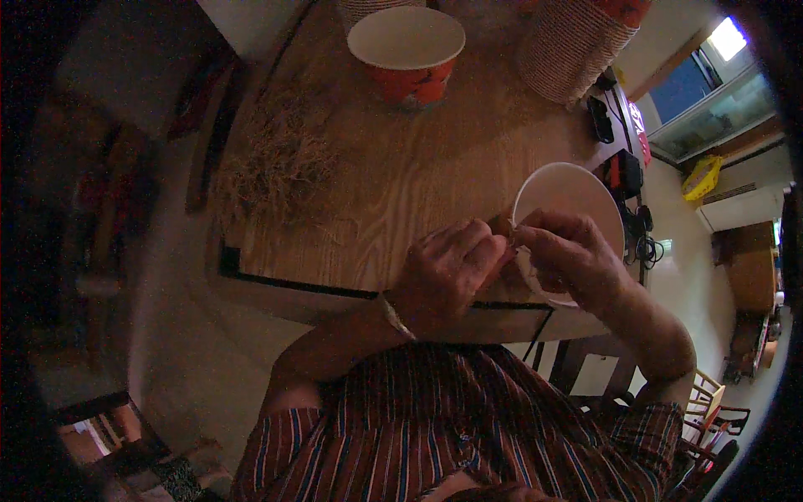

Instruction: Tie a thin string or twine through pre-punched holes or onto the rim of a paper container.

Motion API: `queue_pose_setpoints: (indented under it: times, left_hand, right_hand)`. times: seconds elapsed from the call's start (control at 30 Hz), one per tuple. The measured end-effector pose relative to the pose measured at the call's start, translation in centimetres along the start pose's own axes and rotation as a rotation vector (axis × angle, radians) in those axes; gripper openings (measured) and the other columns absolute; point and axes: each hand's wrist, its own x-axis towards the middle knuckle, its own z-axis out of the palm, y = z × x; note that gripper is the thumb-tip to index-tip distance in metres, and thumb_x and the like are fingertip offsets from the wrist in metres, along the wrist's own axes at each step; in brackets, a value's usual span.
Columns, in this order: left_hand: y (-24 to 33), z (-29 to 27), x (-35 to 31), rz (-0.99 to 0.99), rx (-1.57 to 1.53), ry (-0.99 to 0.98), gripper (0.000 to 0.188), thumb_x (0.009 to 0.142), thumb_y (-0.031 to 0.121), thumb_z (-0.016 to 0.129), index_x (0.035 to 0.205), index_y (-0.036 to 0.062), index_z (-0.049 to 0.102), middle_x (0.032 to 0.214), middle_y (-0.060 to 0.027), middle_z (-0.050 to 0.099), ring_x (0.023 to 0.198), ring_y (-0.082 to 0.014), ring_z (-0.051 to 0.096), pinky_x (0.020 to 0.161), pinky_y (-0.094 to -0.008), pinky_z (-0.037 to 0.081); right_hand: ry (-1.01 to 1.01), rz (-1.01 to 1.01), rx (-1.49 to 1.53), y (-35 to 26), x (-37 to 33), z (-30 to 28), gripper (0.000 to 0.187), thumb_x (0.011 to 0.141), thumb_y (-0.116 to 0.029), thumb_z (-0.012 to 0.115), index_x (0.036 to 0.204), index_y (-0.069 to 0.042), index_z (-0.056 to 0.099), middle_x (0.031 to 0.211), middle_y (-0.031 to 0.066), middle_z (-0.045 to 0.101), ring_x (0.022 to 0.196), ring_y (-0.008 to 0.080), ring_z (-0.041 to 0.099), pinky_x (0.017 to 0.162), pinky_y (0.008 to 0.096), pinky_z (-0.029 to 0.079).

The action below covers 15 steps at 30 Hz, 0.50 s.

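Close together at the table's front edge, my two hands meet with fingertips almost touching. My left hand [447, 266] is closed in a pinch, and a pale band circles its wrist. Opposite it, my right hand [577, 258] also pinches, over the mouth of a white-lined paper bucket [577, 186]. Whatever lies between the fingertips is too small to make out. The bucket appears tilted, its opening partly covered by my right hand. Left of the hands, a loose heap of thin, dry, straw-coloured strands [280, 155] is spread on the wooden table [401, 184].
An orange-red paper bucket [410, 84] with a white inside stands at the back. Stacked paper buckets [577, 50] lean at the far right, and another stack [368, 10] shows behind. Dark devices and cables [636, 222] line the table's right edge. A yellow bag [703, 177] is beyond.
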Motion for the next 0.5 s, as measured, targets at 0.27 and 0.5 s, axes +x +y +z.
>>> queue_pose_setpoints:
  times: [0.27,0.5]
  left_hand:
    - [0.1,-0.2,0.0,0.052,0.008,-0.082,0.021,0.077,0.013,0.063,0.094,0.0023,0.058,0.09,-0.0111,0.057,0.086,-0.0266,0.061,0.072,-0.0388,0.052]
    - [-0.2,-0.2,-0.7,-0.001,-0.062,-0.041,0.016,0.081,0.008,0.066,0.094,0.0031,0.058,0.086,-0.0111,0.057,0.079,-0.0295,0.062,0.069,-0.0394,0.052]
  right_hand:
    - [0.05,0.059,-0.158,-0.4,0.5,0.1,0.013,0.09,-0.021,0.063,0.088,-0.009,0.062,0.063,-0.0078,0.043,0.051,0.0014,0.038,0.044,0.0188,0.028]
    - [-0.011,0.021,0.018,1.0,1.0,-0.4,0.006,0.09,-0.013,0.062,0.088,-0.008,0.06,0.061,-0.0077,0.04,0.048,0.002,0.035,0.041,0.0206,0.025]
